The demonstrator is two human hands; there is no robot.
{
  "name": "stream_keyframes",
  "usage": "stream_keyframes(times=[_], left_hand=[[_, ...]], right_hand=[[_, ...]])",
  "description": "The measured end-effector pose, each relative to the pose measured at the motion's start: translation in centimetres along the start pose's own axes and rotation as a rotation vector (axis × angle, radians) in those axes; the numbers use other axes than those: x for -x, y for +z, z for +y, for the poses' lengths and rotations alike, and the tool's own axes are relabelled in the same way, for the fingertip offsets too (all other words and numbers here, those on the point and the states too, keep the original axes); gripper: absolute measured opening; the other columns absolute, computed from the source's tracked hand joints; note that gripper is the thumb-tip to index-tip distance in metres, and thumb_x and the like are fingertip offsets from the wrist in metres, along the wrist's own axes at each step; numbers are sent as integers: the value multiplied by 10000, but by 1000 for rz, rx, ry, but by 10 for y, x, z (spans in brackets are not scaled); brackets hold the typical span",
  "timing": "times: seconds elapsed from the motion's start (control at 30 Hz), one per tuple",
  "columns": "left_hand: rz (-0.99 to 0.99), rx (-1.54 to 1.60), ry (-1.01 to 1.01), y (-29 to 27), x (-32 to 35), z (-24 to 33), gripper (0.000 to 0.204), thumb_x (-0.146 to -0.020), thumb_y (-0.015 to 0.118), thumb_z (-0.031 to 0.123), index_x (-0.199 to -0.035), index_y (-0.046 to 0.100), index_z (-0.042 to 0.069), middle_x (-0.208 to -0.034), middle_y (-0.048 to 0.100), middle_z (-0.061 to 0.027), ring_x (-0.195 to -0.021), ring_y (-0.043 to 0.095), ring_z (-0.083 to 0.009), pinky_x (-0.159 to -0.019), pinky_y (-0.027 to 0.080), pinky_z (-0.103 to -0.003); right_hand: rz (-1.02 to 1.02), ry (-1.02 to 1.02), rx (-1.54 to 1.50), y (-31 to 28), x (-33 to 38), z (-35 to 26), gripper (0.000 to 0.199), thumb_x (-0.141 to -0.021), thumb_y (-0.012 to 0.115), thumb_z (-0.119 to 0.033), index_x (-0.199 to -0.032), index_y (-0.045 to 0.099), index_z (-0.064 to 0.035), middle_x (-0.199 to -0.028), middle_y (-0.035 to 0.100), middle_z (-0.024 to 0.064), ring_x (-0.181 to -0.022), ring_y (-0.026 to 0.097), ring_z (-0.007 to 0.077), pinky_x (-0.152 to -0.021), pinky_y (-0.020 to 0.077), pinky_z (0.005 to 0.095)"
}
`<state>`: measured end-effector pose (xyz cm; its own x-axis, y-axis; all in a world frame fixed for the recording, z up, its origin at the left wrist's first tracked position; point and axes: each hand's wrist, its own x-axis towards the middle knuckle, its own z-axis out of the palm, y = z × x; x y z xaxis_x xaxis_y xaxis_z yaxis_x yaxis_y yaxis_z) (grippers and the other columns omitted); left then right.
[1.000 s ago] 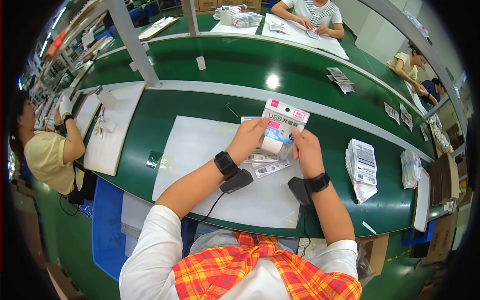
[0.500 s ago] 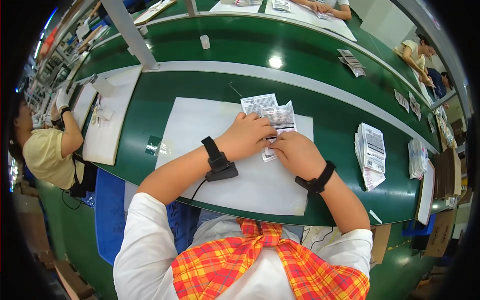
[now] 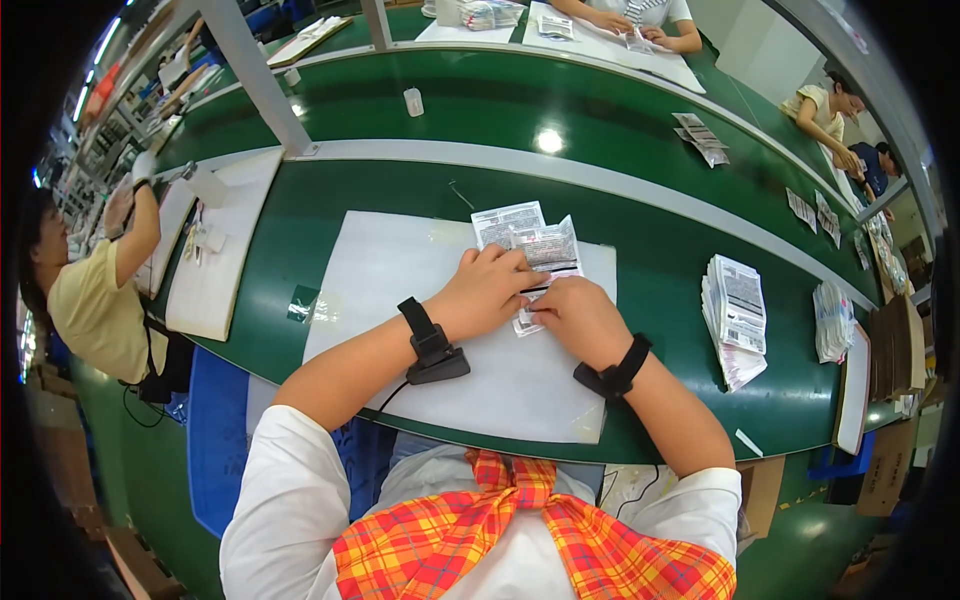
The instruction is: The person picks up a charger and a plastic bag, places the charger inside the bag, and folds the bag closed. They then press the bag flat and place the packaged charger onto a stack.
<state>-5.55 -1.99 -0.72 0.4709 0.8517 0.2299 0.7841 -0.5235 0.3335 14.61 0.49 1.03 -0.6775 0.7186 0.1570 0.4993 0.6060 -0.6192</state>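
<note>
Both my hands work at a printed packet (image 3: 553, 245), white with dark print and a shiny film surface, on a white mat (image 3: 370, 300). My left hand (image 3: 487, 290) lies over its left side, fingers bent, thumb and fingertips at the lower part. Curled in close beside it, my right hand (image 3: 583, 318) pinches the packet's lower end near the left fingertips. The exact grip is partly hidden by my fingers. Another printed packet (image 3: 497, 222) lies beneath and to the left, partly covered.
A stack of printed packets (image 3: 738, 305) stands to the right on the green table (image 3: 655, 400), with another bundle (image 3: 832, 322) beyond. A metal rail (image 3: 470, 158) runs behind the mat. A co-worker (image 3: 85, 300) sits at the left; a blue crate (image 3: 215, 440) stands below.
The view has shifted slightly. My right fingers have curled more over the packet's lower end, while my left hand stays on it. The co-worker at the left has raised their hands.
</note>
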Motion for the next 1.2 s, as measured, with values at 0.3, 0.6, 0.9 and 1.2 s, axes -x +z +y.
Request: stream_keyframes(times=[0.3, 0.6, 0.9, 1.2], left_hand=[[-34, -2, -31, 0, -6, -3, 428, -846, 648, 172, -1269, 641, 232, -1048, 567, -3, -1049, 487, -258, -881, 343, -418], [-106, 94, 3, -24, 7, -16, 369, -862, 643, 172, -1228, 656, 216, -1094, 583, -13, -1096, 493, -241, -937, 317, -408], [-54, -13, 69, -22, -23, 6, 301, -784, 700, 214, -1081, 694, 165, -943, 628, -22, -964, 562, -238, -919, 339, -391], [82, -229, 148, -16, -16, 4, 198, -736, 734, 243, -920, 714, 171, -950, 596, -26, -954, 542, -223, -873, 364, -378]], right_hand=[[-59, -111, -18, 7, -9, 11, 49, -797, 656, -61, -787, 651, -13, -851, 642, 141, -833, 608, 336, -750, 485, 416], [110, 51, -236, -103, 131, 9, 14, -897, 567, -26, -893, 572, -15, -853, 556, 87, -790, 559, 227, -707, 458, 328], [596, 1401, 457, -111, 466, 65, 256, -938, 581, -128, -1144, 565, 24, -1121, 614, 150, -1035, 586, 277, -936, 441, 348], [372, 403, -28, -92, 74, -9, 494, -872, 682, -196, -1317, 530, -47, -1194, 618, 165, -1112, 598, 272, -962, 469, 384]])
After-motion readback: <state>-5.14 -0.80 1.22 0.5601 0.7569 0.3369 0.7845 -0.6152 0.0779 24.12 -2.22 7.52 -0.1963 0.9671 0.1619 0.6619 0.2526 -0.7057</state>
